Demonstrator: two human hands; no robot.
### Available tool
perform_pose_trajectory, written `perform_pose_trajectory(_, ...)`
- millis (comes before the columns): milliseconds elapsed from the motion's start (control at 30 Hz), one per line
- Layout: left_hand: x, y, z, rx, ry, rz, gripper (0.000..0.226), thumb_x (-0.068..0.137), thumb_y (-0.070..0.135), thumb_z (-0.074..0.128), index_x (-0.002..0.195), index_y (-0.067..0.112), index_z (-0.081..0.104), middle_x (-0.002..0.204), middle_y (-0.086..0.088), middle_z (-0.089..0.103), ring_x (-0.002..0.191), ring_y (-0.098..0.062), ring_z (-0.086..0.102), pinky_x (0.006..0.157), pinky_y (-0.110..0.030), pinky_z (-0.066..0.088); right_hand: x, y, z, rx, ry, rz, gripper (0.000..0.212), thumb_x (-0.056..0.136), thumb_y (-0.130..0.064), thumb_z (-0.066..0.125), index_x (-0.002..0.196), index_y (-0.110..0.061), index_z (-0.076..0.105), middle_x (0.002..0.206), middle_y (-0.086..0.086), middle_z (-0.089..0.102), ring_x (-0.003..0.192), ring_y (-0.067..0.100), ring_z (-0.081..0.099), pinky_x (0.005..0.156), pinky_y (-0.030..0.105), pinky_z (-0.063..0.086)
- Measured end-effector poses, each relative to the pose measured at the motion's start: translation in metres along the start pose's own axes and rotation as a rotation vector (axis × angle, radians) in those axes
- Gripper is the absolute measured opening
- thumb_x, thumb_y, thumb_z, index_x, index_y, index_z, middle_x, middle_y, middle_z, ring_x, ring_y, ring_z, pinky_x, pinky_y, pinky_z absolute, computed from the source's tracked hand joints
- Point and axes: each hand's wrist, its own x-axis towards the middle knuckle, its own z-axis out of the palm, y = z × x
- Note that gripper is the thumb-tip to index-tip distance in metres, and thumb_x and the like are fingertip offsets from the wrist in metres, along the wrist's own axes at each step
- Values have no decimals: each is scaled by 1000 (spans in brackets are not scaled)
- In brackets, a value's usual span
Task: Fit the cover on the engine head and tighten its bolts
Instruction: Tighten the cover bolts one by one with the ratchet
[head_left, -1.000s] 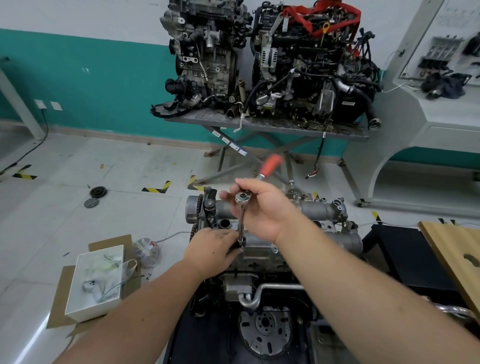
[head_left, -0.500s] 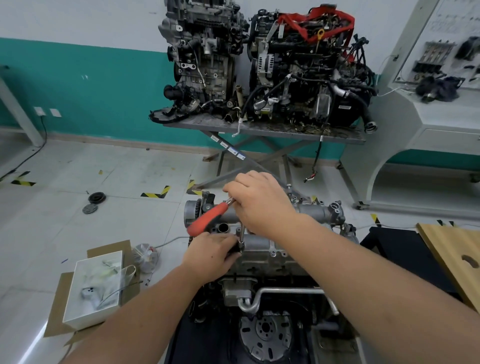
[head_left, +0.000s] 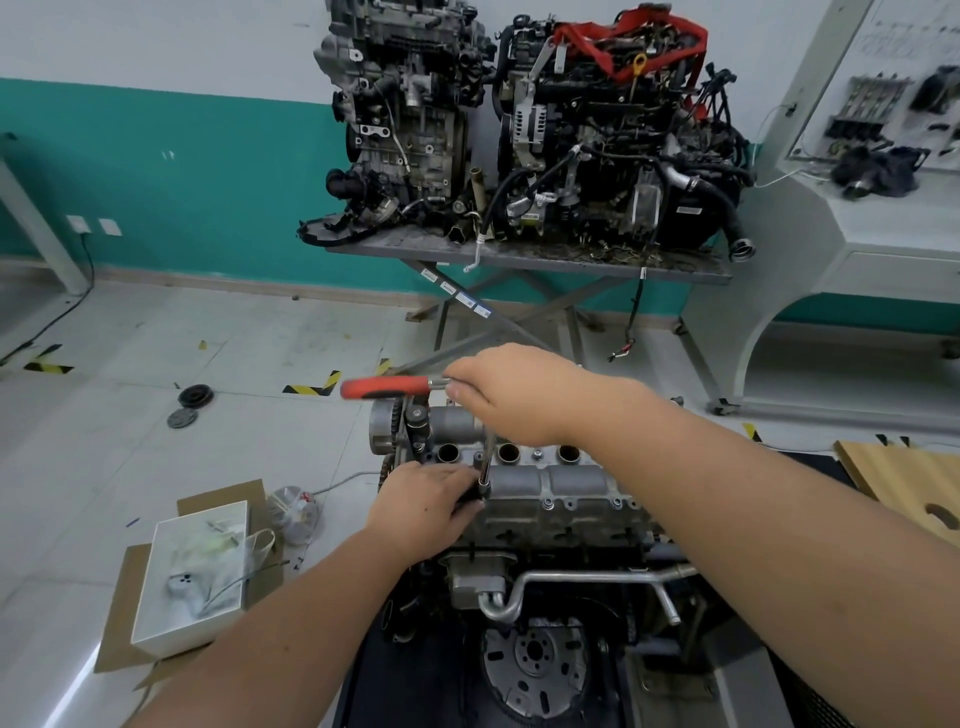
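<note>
Sitting flush on top of the engine head (head_left: 550, 525), the cover (head_left: 545, 480) is a rigid grey casting, and I judge it stiff and fairly heavy, so it will not flex or shift under your wrench. Its weak points are probably the threads beneath it, which too much force could strip. Along the cover's near edge you can see a row of small bolts (head_left: 548, 503), and just beyond them three round wells open in its top. At the cover's left near corner your left hand (head_left: 423, 504) curls round the foot of the extension bar (head_left: 487, 462), steadying the socket on a bolt there; the bolt itself is hidden under your fingers. Above that same corner your right hand (head_left: 511, 395) closes over the head of the ratchet (head_left: 395, 387), whose red handle points out leftward past the cover's end. That rubbery grip looks like the surest place to hold when you need leverage, while the bare steel bar is likely slippery with oil. Pressing straight down along the bar should keep the socket from rocking off. Left of the cover, down on the floor, a white box (head_left: 192, 566) rests on flattened cardboard (head_left: 117, 608). Well beyond the cover, two more engines (head_left: 519, 119) stand on a metal table (head_left: 524, 260) against the green wall.
</note>
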Motion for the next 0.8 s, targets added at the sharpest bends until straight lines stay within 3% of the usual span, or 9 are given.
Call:
perform_pose_trajectory(100,1,-1,-1,-23,-38,-10,16,87,42,60,94,27,64,87,14,69,77,-13,66,59,-28,38,-1,-2,6,646,-22,199,27,105,-26,41,85,-13,55,69,3,70,52,9,61,47,20,44)
perform_pose_trajectory(167,1,-2,0,-12,-49,-16,18,88,43,57,94,28,64,88,13,69,79,-14,66,59,-29,38,-5,-12,22,1336,-7,293,23,103,-14,44,84,-8,54,66,7,69,64,19,69,57,20,51)
perform_pose_trajectory(233,2,-2,1,11,-52,-18,22,89,45,53,91,26,65,86,12,69,75,-16,65,59,-29,35,-4,-22,41,1828,181,358,29,99,-6,49,72,-9,59,67,7,64,78,28,68,69,27,53)
perform_pose_trajectory(333,3,-3,4,15,-87,-27,31,92,48,46,91,24,65,88,11,68,75,-16,64,60,-31,34,5,-28,63,2048,531,405,31,98,-10,55,67,-16,57,81,8,68,81,21,63,65,26,48)
perform_pose_trajectory(400,2,-3,3,0,-81,-22,27,92,45,52,91,23,66,87,10,69,75,-16,63,59,-31,36,5,-28,71,1754,665,358,19,101,-22,53,83,-20,61,93,-2,73,80,11,66,61,21,52)
perform_pose_trajectory(467,3,-2,2,9,-42,-17,18,85,37,66,85,19,66,76,9,66,63,-17,61,53,-26,29,0,-20,80,1106,806,181,19,101,-24,53,106,-27,71,115,-11,70,106,5,63,84,20,53)
perform_pose_trajectory(567,5,0,3,60,-63,-15,24,85,38,69,96,17,66,81,8,67,67,-14,64,54,-23,39,5,-7,87,235,904,-75,25,89,-2,68,111,-10,74,130,6,65,123,28,57,98,42,46)
perform_pose_trajectory(667,4,-2,2,-95,-132,-90,32,95,42,56,115,18,63,109,4,68,97,-17,64,84,-34,51,8,-5,73,-42,776,-66,27,78,0,66,101,-11,73,107,4,71,107,31,63,91,40,42)
perform_pose_trajectory(800,1,-1,0,3,-33,3,21,89,40,62,96,20,66,86,7,70,76,-18,65,62,-30,41,-1,-6,53,-210,570,-26,38,92,-34,39,109,-15,66,93,2,61,86,27,57,81,39,41)
